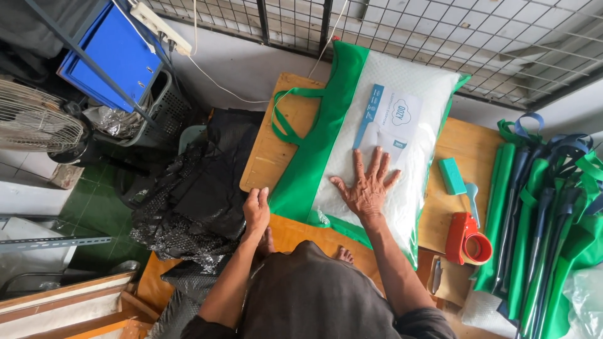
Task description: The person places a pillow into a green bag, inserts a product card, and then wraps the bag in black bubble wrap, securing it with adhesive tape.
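— Green bag (314, 157), clear front, is lying flat on the wooden table (267, 157) with a white pillow (408, 119) inside. Why flat?

— Judging by the pose, so the pillow is staying squared while it is being handled. The right hand (367, 188) is pressing down on the clear panel, palm flat, fingers (359, 164) splayed wide, holding nothing.

— And the left hand (256, 210)?

— It is resting at the bag's near left corner, at the table edge, fingers curled close together. Whether it is pinching the fabric, I cannot tell.

— Other items?

— A red tape dispenser (468, 238) and a green block (451, 176) are sitting to the right within reach; rolled green bags (534, 238) are lying further right; black plastic (195, 194) is piling up on the left.
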